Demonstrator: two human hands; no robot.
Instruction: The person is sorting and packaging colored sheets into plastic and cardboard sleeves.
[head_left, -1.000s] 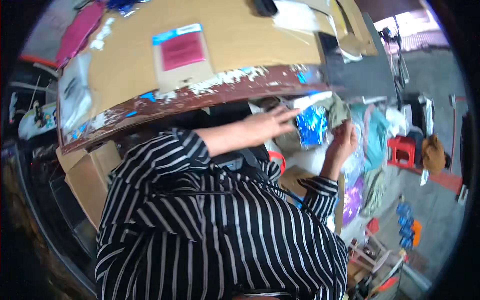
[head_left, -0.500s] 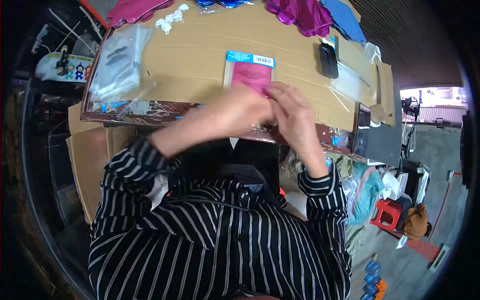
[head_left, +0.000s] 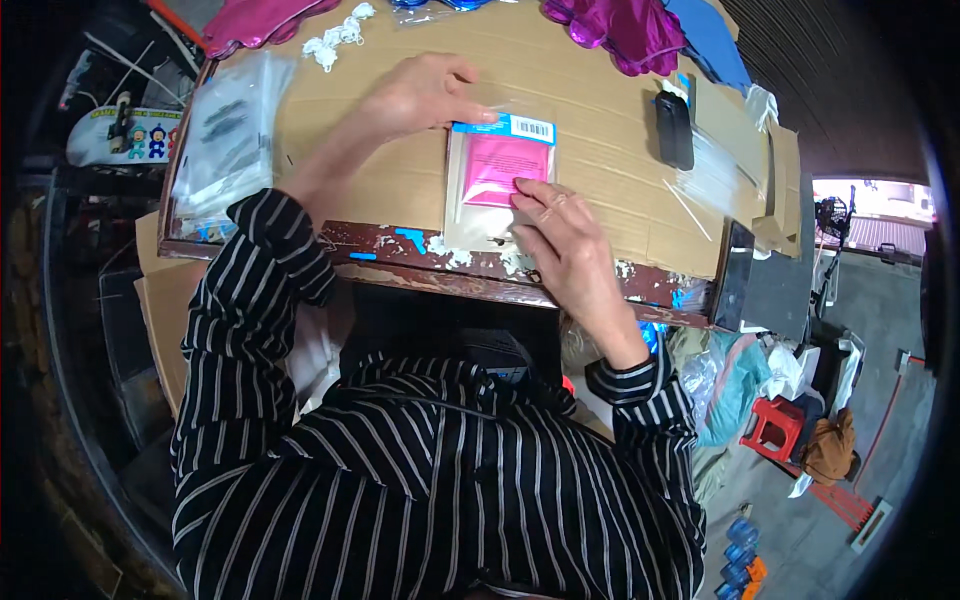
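A flat clear packet [head_left: 482,222] lies upright along the front of the cardboard-covered table, with a blue printed header card and a folded bright pink piece [head_left: 500,165] showing inside. My left hand [head_left: 425,95] is at its top edge, the thumb laid across the header and a gap between thumb and forefinger. From the right, my right hand [head_left: 572,240] rests bent fingers on the lower right of the packet, thumb apart from them. Neither hand visibly grips anything.
Clear plastic bags [head_left: 230,135] lie at the table's left. Shiny magenta fabric [head_left: 625,35] and blue fabric [head_left: 712,45] are at the back right. A black oblong object [head_left: 674,130] sits right, near clear plastic strips [head_left: 715,180]. White stringy bits [head_left: 335,38] lie at the back left.
My left hand has moved up and left, from beside my right hand to the packet's header. My right hand has shifted slightly down and left, and more of the packet shows.
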